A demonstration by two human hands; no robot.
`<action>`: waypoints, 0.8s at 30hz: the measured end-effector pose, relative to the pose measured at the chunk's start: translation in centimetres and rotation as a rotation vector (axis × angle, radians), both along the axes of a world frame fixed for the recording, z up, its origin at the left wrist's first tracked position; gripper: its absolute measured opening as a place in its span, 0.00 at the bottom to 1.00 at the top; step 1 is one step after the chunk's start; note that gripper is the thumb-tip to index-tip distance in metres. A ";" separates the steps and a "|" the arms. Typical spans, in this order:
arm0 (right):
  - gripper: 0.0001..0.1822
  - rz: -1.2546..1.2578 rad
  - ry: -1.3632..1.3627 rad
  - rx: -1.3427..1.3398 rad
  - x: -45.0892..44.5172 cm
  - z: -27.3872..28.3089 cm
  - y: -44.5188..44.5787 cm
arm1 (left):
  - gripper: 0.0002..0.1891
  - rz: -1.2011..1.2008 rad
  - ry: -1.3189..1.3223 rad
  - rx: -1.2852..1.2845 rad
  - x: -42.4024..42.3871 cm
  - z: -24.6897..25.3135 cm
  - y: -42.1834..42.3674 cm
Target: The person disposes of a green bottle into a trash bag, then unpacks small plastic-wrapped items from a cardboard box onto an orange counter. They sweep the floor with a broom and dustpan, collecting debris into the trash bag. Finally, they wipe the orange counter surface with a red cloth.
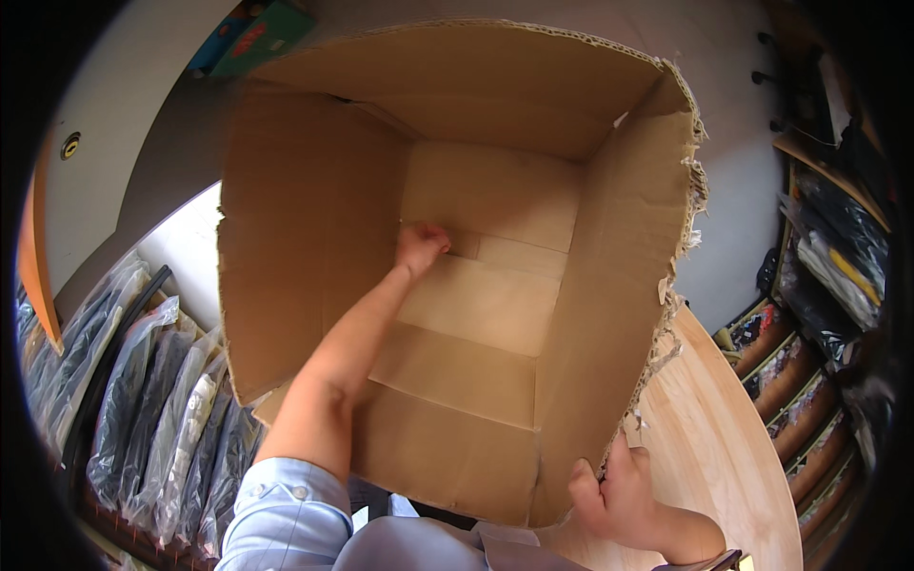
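A large brown cardboard box (485,307) stands before me with its top side facing up and its inside bare of contents. Along the right, its rim is ragged and torn. My left hand (423,246) reaches deep inside, close to the bottom by the left wall. Its fingers are curled, and I cannot tell whether they hold or press anything. At the box's near right edge, my right hand (618,492) pinches the torn cardboard rim between thumb and fingers.
A light wooden table (721,428) lies under and right of the box. Garments in clear plastic bags (164,421) hang at the left. Racks with fabric samples (792,385) stand at the right. A white cabinet door (107,107) has a keyhole lock (70,146).
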State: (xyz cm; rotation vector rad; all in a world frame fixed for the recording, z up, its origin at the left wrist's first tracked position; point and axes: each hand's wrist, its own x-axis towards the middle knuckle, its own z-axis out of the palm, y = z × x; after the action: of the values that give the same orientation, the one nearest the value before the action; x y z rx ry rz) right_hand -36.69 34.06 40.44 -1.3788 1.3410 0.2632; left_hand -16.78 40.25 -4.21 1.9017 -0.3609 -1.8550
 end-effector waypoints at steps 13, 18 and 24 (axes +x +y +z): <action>0.26 -0.094 0.182 0.039 -1.1 -0.6 -1.1 | 0.02 -0.214 -0.494 -0.583 16.2 22.7 -12.5; 0.27 -0.132 0.251 0.085 -2.0 -0.6 -0.9 | 0.06 -0.164 -0.881 -0.452 24.3 15.2 -12.0; 0.24 -0.179 0.250 0.021 -3.3 -1.7 0.0 | 0.08 -0.371 -0.987 -0.305 28.9 0.6 -9.4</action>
State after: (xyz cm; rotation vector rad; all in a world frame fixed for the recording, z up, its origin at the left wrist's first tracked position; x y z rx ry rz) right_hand -39.96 34.04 38.77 -1.2283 1.6542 0.3359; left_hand 12.10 30.87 -3.61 2.4891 -1.2850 -0.7973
